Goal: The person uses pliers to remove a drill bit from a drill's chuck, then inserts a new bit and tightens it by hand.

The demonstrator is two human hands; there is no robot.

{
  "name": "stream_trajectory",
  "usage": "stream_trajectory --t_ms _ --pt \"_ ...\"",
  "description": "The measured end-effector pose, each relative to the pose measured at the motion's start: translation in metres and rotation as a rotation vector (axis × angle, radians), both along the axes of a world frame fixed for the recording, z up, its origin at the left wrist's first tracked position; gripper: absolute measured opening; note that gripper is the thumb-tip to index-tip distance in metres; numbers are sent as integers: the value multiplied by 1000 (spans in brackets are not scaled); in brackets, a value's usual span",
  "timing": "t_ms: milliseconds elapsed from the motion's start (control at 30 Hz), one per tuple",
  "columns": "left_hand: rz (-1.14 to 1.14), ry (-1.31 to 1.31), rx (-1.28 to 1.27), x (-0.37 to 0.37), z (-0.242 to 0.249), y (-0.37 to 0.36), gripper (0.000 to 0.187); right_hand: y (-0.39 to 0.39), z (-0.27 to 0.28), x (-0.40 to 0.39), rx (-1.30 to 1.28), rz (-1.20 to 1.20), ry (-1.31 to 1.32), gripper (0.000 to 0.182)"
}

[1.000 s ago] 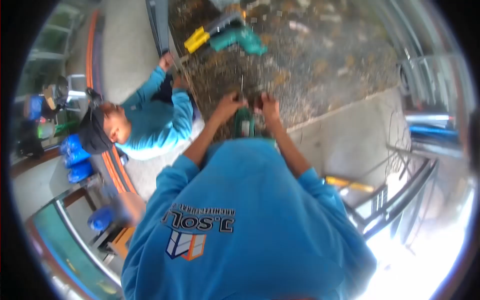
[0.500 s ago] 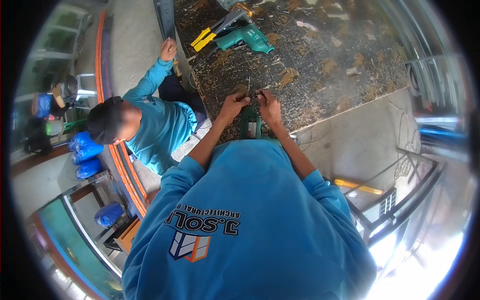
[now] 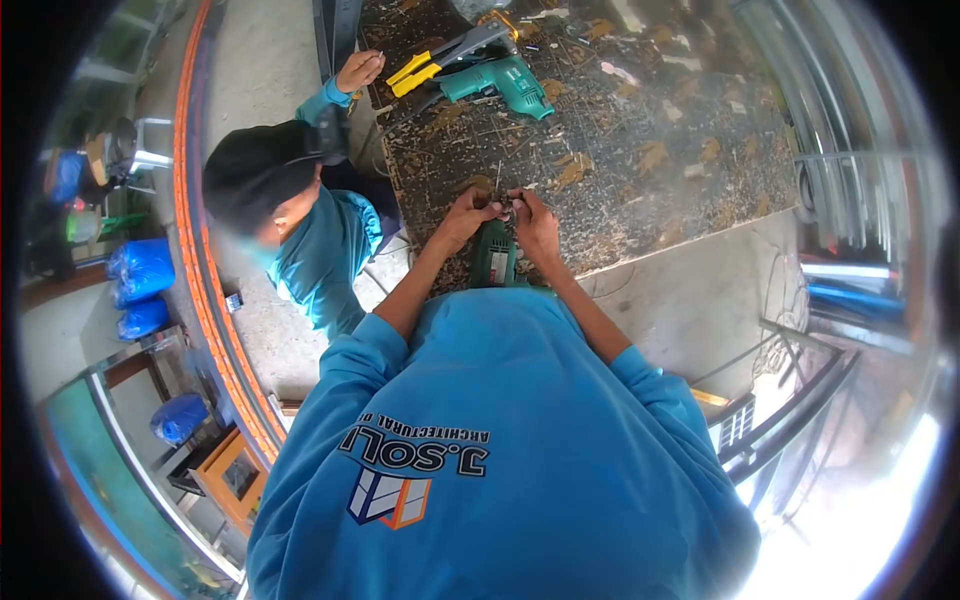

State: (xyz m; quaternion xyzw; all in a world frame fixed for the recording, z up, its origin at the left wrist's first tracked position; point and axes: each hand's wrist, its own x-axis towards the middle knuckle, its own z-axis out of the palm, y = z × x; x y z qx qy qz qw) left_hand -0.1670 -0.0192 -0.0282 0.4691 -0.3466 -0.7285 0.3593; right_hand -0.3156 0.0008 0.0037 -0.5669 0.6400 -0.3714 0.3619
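Scarred tabletop (image 3: 620, 170): is bearing yellow-handled tool (image 3: 413, 76), teal drill (image 3: 512, 88). Left hand (image 3: 462, 217), right hand (image 3: 538, 230): are pinching green drill (image 3: 494, 255) at its bit end, near the torso; fingertip adjustment apparently is proceeding, needing steadiness.

Of the two drills, the near drill (image 3: 495, 256) is at the grip, the far drill (image 3: 516, 85) beyond it. One yellow-handled tool (image 3: 462, 50) lies beside the far drill. Left of the grip are one co-worker (image 3: 325, 245) and, farther off, three blue bags (image 3: 141, 270).
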Motion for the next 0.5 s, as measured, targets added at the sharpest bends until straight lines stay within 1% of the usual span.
stream_trajectory --t_ms 33,133,267,333,367,433,467,500 --pt "-1 -12 6 -1 5 -2 34 -7 0 -2 -3 16 11 17" --pt "3 68 37 0 -21 -1 31 -9 3 1 89 46 40 17" --pt "77 95 37 -1 -8 -1 29 -11 13 5 56 75 23 20" --pt "-7 81 76 1 2 0 43 -10 10 9 113 24 -49 27" --pt "-8 73 74 -2 7 -1 43 -11 11 11 111 23 -57 27" --pt "-46 7 175 -8 19 -2 45 -11 13 14 223 -61 -274 35" --pt "-65 1 176 -11 19 -2 45 -8 12 14 221 -80 -281 35" --pt "-37 21 196 -12 19 -3 43 -7 12 14 218 -90 -270 37"
